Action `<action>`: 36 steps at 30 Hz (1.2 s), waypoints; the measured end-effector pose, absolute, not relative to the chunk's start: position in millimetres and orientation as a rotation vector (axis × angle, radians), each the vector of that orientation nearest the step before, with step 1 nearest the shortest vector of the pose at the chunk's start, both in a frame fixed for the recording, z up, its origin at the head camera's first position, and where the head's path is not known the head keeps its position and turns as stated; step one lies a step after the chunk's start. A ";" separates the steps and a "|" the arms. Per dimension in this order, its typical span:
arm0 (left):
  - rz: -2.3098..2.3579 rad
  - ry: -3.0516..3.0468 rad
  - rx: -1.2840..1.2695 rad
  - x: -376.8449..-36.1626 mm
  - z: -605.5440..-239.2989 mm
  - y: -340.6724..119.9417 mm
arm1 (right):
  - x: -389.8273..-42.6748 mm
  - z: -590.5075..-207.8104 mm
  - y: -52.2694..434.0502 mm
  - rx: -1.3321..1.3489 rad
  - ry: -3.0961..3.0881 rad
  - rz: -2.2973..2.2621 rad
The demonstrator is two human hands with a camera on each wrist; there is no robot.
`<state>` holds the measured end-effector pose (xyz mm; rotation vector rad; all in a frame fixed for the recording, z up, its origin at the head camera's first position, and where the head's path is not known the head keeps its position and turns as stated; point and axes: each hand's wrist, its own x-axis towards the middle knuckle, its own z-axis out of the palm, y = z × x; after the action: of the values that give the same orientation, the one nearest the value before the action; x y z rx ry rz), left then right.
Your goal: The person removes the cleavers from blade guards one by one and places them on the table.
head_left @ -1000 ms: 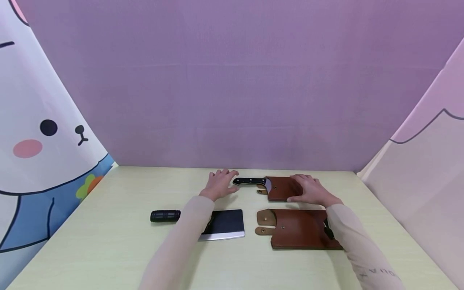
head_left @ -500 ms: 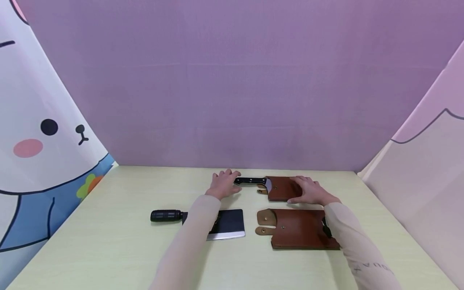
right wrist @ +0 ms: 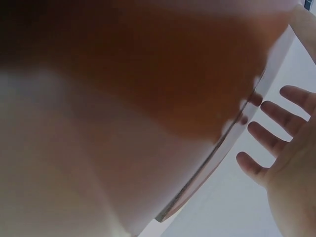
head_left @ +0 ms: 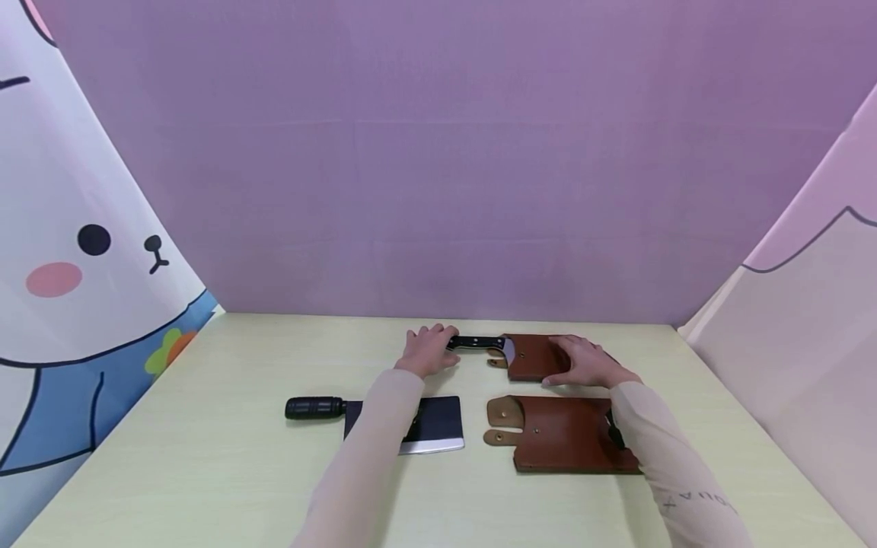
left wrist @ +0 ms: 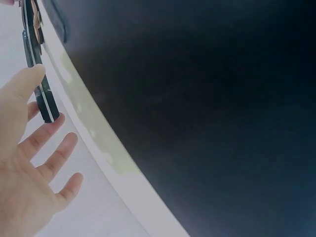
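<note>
A small knife lies at the back of the table, its black riveted handle (head_left: 479,342) pointing left and its blade mostly inside a brown leather sheath (head_left: 526,358). My left hand (head_left: 426,352) is at the handle's end, thumb on the near side and fingers on the far side. In the left wrist view the handle (left wrist: 48,103) passes between thumb and forefinger, the other fingers spread. My right hand (head_left: 588,362) spans the right part of that sheath, thumb by its near edge, fingers loosely spread. Whether either hand presses on anything is unclear.
Nearer, a cleaver (head_left: 438,418) with a black handle lies partly under the left forearm. A larger brown sheath (head_left: 562,434), flap and strap open, lies right of it, partly under the right sleeve. A purple backdrop (head_left: 438,190) rises behind the table (head_left: 226,457).
My left hand has moved slightly right, so the knife handle's end now lies between thumb and fingers. The right hand has stayed nearly still over the small sheath.
</note>
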<state>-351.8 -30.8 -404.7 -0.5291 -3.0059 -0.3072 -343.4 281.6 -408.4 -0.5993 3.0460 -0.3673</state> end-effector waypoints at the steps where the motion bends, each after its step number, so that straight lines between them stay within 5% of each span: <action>1: -0.307 -3.008 -0.526 -352.3 -405.1 -29.9 | -343.7 -408.1 281.3 -0.602 3.044 -0.366; 36: -0.343 -3.016 -0.492 -357.0 -408.5 -26.4 | -366.3 -402.3 270.2 -0.517 2.896 -0.284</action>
<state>-357.0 -26.4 -408.5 -0.4923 -3.0163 -0.3433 -366.3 270.2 -402.3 -0.5171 2.8964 -0.2844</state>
